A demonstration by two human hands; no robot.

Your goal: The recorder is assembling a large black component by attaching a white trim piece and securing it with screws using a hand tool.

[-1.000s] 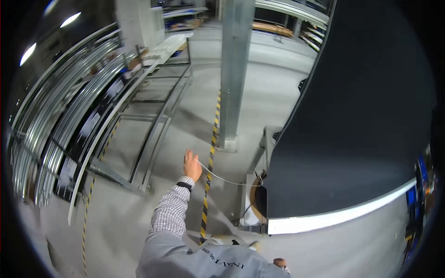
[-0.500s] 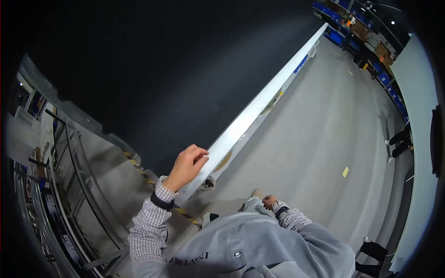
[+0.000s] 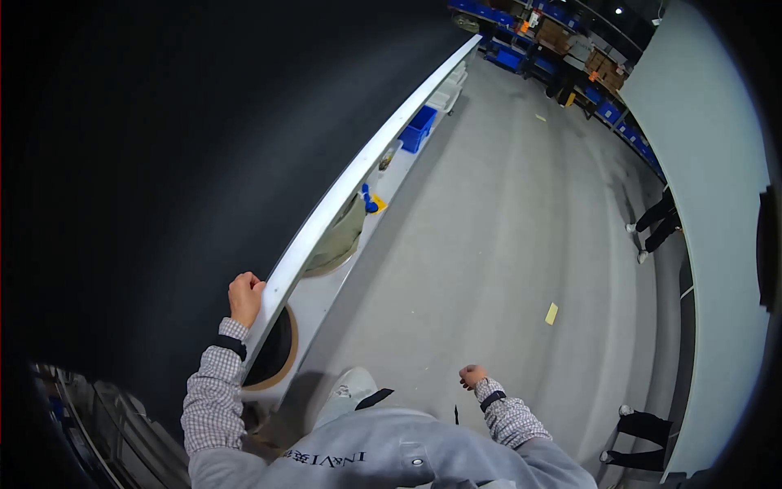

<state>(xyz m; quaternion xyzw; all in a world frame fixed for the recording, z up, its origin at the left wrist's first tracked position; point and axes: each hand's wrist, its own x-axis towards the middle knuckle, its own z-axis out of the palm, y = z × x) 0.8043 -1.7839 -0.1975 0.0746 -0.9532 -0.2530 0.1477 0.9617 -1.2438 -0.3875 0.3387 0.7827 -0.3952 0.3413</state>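
The black-topped desk point(image 3: 187, 179), which lay to your right a second earlier, filled the left of your view, its white edge strip point(image 3: 334, 202) running away from you toward the upper middle. The pale lower shelf point(image 3: 322, 303) under it had come further into sight. On it you could see a round black reel point(image 3: 274, 352) with a brown rim, partly covered by the desk, then a grey-green item point(image 3: 338, 240) and a blue bin point(image 3: 418, 129). Your left hand point(image 3: 245, 298), earlier out over the floor with a thin white cord, had moved to the strip, fingers curled; you could not tell whether they gripped anything. Your right hand point(image 3: 472, 376) hung loosely curled, well apart from the left, its contents hidden.

Around you, the grey floor point(image 3: 464, 244) spread beside the desk, bounded on the right by a large pale panel point(image 3: 721, 204). Shelving point(image 3: 562, 49) with blue bins and cartons stood across the far end. People's black-trousered legs point(image 3: 658, 220) showed near the panel, and a yellow slip point(image 3: 551, 314) lay on the floor.
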